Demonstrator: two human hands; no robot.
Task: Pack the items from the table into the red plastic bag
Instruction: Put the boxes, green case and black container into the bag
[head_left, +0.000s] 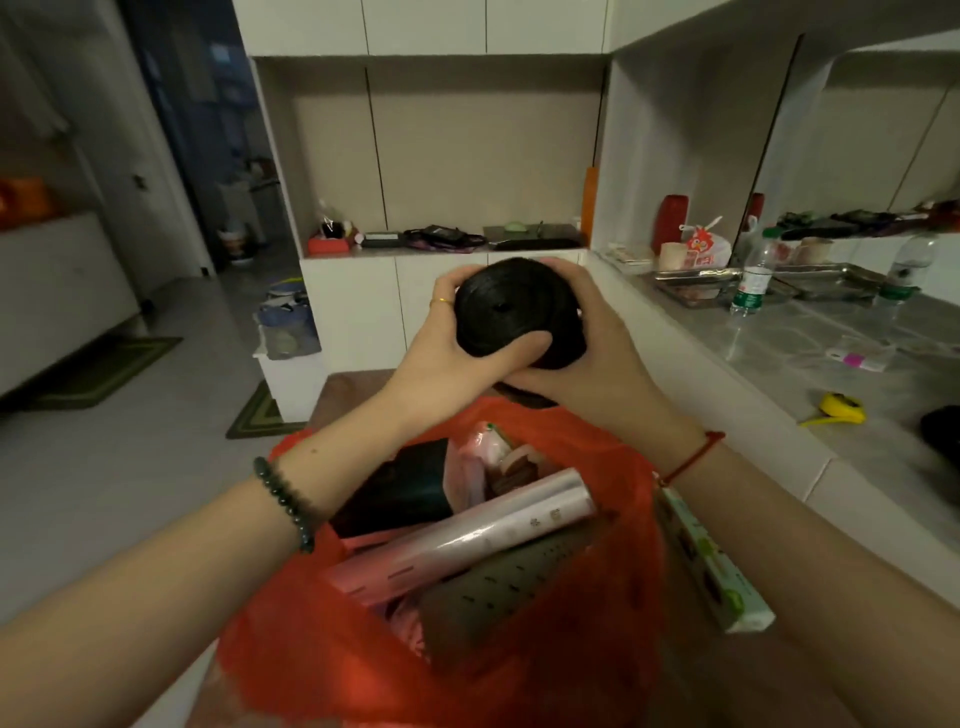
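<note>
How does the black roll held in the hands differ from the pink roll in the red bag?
The black roll is short, wide and dark, while the pink roll is long, slim and pale. The black roll is gripped above the red bag by the left hand and right hand; the pink roll already lies slanted inside it. Both are wound rolls.

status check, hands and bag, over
Both hands, left and right, gripping black roll above open red bag. Bag already crowded. Green-white box outside it.
</note>
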